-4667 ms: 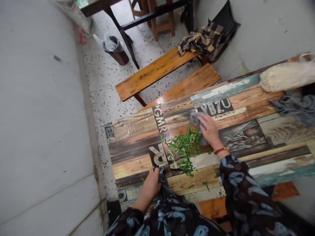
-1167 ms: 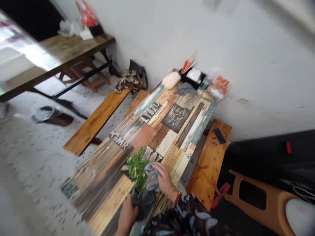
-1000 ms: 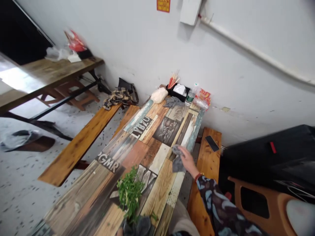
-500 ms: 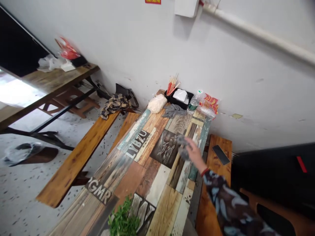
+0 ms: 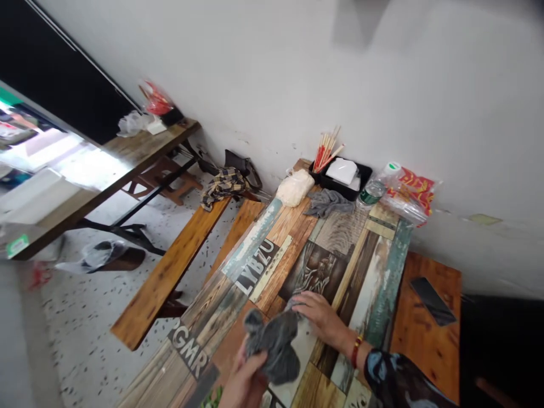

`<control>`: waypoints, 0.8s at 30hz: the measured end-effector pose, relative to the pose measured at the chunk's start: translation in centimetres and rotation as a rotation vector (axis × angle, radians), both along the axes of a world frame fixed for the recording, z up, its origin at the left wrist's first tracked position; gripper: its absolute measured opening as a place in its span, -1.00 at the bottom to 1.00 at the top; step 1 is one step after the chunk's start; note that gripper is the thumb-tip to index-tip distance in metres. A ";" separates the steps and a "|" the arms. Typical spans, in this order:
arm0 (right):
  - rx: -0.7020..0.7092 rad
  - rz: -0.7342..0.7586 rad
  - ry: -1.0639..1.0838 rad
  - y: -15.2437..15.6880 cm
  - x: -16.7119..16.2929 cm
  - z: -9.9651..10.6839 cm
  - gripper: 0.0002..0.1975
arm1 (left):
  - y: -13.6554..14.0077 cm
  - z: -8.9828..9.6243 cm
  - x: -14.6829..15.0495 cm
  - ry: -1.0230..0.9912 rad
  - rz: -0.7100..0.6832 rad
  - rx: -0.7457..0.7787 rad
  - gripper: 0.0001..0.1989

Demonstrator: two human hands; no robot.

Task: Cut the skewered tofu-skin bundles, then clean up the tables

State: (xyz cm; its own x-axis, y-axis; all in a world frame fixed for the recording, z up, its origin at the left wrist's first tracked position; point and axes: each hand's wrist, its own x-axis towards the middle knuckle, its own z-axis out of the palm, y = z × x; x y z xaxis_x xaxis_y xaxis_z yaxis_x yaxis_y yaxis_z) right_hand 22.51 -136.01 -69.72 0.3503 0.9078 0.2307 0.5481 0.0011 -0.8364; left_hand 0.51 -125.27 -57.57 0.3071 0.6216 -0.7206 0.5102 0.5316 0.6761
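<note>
My left hand (image 5: 249, 374) is closed around a crumpled dark grey cloth (image 5: 276, 348) above the near part of the patterned table (image 5: 272, 269). The thumb lies across the cloth's lower edge. Just right of it, my right hand (image 5: 318, 317) reaches over the tabletop with its fingers stretched to the left. Its fingertips are close to the cloth's upper edge; whether they touch it I cannot make out. Another grey cloth (image 5: 329, 202) lies crumpled at the table's far end. At the bottom edge, green leaves (image 5: 211, 398) are mostly out of view behind my left forearm.
Along the wall stand a black box of chopsticks and napkins (image 5: 346, 173), a white bundle in plastic (image 5: 295, 188), a bottle (image 5: 372, 194) and a red-printed bag (image 5: 410, 195). A phone (image 5: 433, 300) lies on the right bench. Left are a bench (image 5: 170, 275) and a bin (image 5: 114, 256).
My left hand has come into view and holds the grey cloth that was in my right hand. My right hand has moved nearer to me. The view has shifted left and closer.
</note>
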 end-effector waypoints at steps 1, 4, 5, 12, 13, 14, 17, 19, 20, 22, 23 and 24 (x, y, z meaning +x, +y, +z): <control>0.001 -0.015 0.009 0.1 1.1 0.1 -0.49 | 0.2 0.8 1.7 -0.108 0.076 -0.049 -0.44; -0.033 -0.420 -0.023 0.5 8.8 -0.2 -0.58 | 1.9 2.0 6.6 -0.323 0.229 -0.082 -0.46; -0.054 -0.561 -0.055 0.6 11.0 -0.6 -0.58 | 2.6 2.0 8.0 -0.371 0.262 -0.072 -0.47; -0.116 -0.272 -0.161 -0.2 0.7 -1.8 -0.47 | 5.4 -0.3 13.5 -0.618 0.107 -0.127 -0.53; -0.141 -0.125 -0.149 -0.7 -1.2 -1.3 -0.45 | 5.5 -0.8 13.8 -0.618 0.027 -0.125 -0.52; -0.173 -0.020 -0.129 -1.1 -2.2 -0.5 -0.45 | 5.6 -1.2 13.8 -0.608 -0.066 -0.108 -0.51; -0.277 0.106 0.021 -1.3 0.7 2.6 -0.66 | 5.8 -2.8 13.2 -0.503 -0.384 0.065 -0.43; -0.306 -0.003 0.205 -0.2 5.5 4.6 -0.74 | 5.9 -3.6 12.2 -0.387 -0.578 0.184 -0.36; -0.300 -0.116 0.309 0.9 8.0 5.4 -0.71 | 5.8 -3.9 11.6 -0.344 -0.662 0.193 -0.32; -0.230 -0.367 0.506 3.9 12.3 6.3 -0.64 | 5.8 -4.5 10.6 -0.330 -0.808 0.099 -0.28; -0.174 -0.461 0.593 5.9 14.1 6.3 -0.60 | 5.8 -4.8 10.0 -0.344 -0.847 0.058 -0.30; -0.114 -0.532 0.669 8.0 15.4 6.1 -0.56 | 6.0 -5.3 9.4 -0.345 -0.842 0.081 -0.35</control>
State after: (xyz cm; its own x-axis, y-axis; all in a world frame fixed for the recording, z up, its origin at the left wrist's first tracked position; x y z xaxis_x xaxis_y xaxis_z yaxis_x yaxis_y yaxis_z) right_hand 37.96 -127.97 -63.64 0.7652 0.5897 -0.2583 -0.1560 -0.2195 -0.9631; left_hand 9.93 -119.31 -62.83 0.8725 0.1393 -0.4684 0.4705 0.0199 0.8822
